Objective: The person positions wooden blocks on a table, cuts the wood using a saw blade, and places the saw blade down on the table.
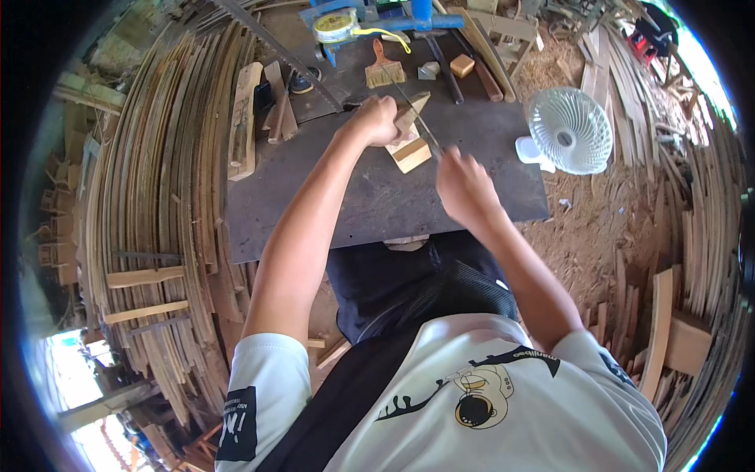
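Note:
My left hand (376, 123) is closed on a small pale wooden piece (410, 155) at the middle of the dark tabletop (362, 197). The piece has a block-like near end and a pointed far end; my fingers cover part of it. In my right hand (468, 186), closed round its near end, is a long thin metal tool (421, 122) that looks like a file. It slants away to the left across the wooden piece. Just beyond lies a flat paintbrush (384, 72) with a wooden handle.
Behind are a yellow tape measure (335, 27), a blue clamp-like tool (422, 11), a hammer (447, 69) and a small wood block (462, 65). A long metal blade (275, 49) slants at left. A white fan (569, 130) stands right. Stacked wooden strips (149, 181) line the left.

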The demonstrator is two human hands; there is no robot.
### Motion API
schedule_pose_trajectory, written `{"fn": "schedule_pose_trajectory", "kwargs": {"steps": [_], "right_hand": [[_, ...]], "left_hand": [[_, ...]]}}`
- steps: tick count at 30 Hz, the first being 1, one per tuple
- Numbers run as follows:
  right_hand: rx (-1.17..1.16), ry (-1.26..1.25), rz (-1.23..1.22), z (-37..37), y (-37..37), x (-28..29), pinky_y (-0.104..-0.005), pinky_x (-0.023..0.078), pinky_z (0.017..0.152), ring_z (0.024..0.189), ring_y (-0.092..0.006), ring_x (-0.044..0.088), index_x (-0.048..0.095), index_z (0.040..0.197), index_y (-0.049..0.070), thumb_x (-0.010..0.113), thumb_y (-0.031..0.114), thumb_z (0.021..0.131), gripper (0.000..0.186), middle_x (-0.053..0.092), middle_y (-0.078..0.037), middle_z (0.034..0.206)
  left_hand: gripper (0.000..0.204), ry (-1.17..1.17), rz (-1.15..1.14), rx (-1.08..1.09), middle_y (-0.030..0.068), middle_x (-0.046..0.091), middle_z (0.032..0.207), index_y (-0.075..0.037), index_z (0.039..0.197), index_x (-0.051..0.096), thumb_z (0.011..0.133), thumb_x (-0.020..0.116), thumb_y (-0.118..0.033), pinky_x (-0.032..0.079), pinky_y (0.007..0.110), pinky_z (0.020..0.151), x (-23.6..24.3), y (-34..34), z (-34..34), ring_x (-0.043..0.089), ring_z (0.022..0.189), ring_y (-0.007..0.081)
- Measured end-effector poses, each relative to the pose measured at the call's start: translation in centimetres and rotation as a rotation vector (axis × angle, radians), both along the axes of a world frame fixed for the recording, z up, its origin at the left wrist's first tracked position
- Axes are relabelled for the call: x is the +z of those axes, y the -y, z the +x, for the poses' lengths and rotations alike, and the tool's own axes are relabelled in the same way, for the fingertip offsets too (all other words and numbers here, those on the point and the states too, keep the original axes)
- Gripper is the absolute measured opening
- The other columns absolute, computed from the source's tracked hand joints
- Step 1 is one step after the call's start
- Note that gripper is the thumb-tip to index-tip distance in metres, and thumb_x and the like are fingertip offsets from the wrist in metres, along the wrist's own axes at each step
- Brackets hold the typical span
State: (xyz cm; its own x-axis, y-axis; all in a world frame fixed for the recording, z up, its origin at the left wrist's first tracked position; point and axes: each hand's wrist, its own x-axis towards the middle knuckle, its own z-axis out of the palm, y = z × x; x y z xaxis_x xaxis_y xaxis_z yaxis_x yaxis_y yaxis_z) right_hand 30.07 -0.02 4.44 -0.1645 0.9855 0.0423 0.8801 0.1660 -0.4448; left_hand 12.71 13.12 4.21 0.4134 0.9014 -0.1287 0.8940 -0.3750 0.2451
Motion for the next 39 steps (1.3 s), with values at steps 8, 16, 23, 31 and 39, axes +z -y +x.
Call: {"fn": "schedule_pose_trajectory", "kwargs": {"steps": [8, 16, 23, 31, 39], "right_hand": [[-0.113, 0.004, -0.062, -0.6, 0.9, -0.2, -0.047, 0.056, 0.069, 0.078, -0.04, 0.067, 0.055, 0.098, -0.002, 0.049, 0.011, 0.087, 0.018, 0.065, -0.023, 0.087], [-0.134, -0.01, -0.099, -0.8, 1.4, 0.6, -0.0485, 0.056, 0.069, 0.081, -0.0424, 0.066, 0.052, 0.093, -0.003, 0.047, 0.009, 0.087, 0.014, 0.066, -0.024, 0.087], [0.004, -0.114, 0.084, -1.0, -1.6, 0.0, -0.0512, 0.056, 0.068, 0.08, -0.044, 0.066, 0.051, 0.095, -0.003, 0.046, 0.01, 0.089, 0.015, 0.064, -0.027, 0.081], [0.069, -0.091, 0.23, -0.3, -1.9, -1.2, -0.0501, 0.056, 0.065, 0.078, -0.0435, 0.066, 0.054, 0.095, -0.003, 0.045, 0.018, 0.095, 0.023, 0.064, -0.029, 0.084], [-0.011, 0.033, -0.018, -0.3, -5.0, 1.5, -0.0477, 0.056, 0.072, 0.083, -0.0424, 0.066, 0.054, 0.095, -0.004, 0.05, 0.007, 0.085, 0.015, 0.066, -0.024, 0.087]], "left_hand": [[0.061, -0.04, 0.042, -0.027, 0.025, 0.067, 0.095, 0.006, 0.094, 0.063, 0.064, 0.083, -0.044, 0.052, 0.042, 0.078, -0.8, -0.3, -0.8, 0.066, 0.093, 0.0357], [0.059, -0.033, -0.04, 0.063, 0.0276, 0.064, 0.102, 0.007, 0.098, 0.062, 0.066, 0.081, -0.039, 0.051, 0.042, 0.086, 0.8, 0.7, -0.3, 0.063, 0.101, 0.0372], [0.062, -0.012, -0.046, 0.003, 0.0272, 0.065, 0.1, 0.005, 0.094, 0.066, 0.064, 0.082, -0.046, 0.052, 0.042, 0.085, -0.2, -0.2, 0.4, 0.063, 0.099, 0.0381], [0.066, -0.043, -0.033, -0.055, 0.0285, 0.064, 0.099, 0.007, 0.094, 0.066, 0.063, 0.082, -0.049, 0.05, 0.042, 0.088, 0.1, -0.4, 1.7, 0.063, 0.099, 0.0378], [0.045, 0.034, -0.304, -0.093, 0.0275, 0.065, 0.096, 0.005, 0.089, 0.065, 0.069, 0.076, -0.034, 0.053, 0.042, 0.08, 2.9, 0.1, 3.4, 0.065, 0.096, 0.0353]]}}
